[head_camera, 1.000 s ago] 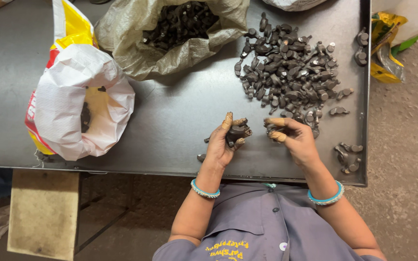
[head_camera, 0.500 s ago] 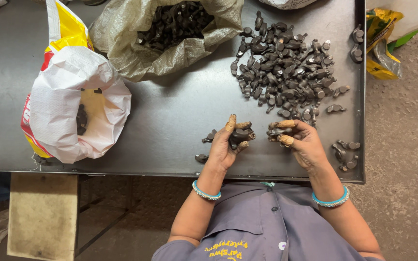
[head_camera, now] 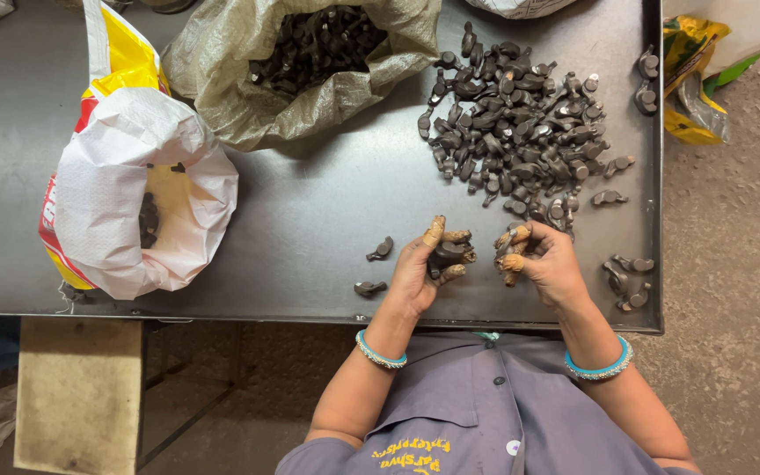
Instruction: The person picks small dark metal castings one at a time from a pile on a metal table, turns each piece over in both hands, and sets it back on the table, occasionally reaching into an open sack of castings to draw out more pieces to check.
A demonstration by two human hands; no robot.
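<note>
Head view: small dark metal parts [head_camera: 449,255] are being gripped in the left hand [head_camera: 422,268], its grease-stained fingers [head_camera: 435,231] curled around several pieces at once, just above the near edge of a grey metal table [head_camera: 310,211]. The right hand [head_camera: 545,259] is being held just beside it at 3 o'clock, fingers bent inward and closed over what looks like one or more of the same parts — how many cannot be told.

A loose heap of parts [head_camera: 521,123] is being kept on the table at 12 to 1 o'clock from the hands, its nearest pieces close to the right hand's fingertips. Two stray pieces [head_camera: 380,249] are lying at 9 o'clock from the left hand, and a few more [head_camera: 626,281] are lying at 3 o'clock from the right hand, near the table's raised rim.

At 11 o'clock, an open woven sack [head_camera: 310,79] is being used to hold more dark parts. At 9 o'clock, well apart from the hands, a white and yellow bag [head_camera: 134,193] is standing with its mouth rolled open, a few parts visible inside. Turquoise bangles [head_camera: 598,368] are being worn on both wrists.
</note>
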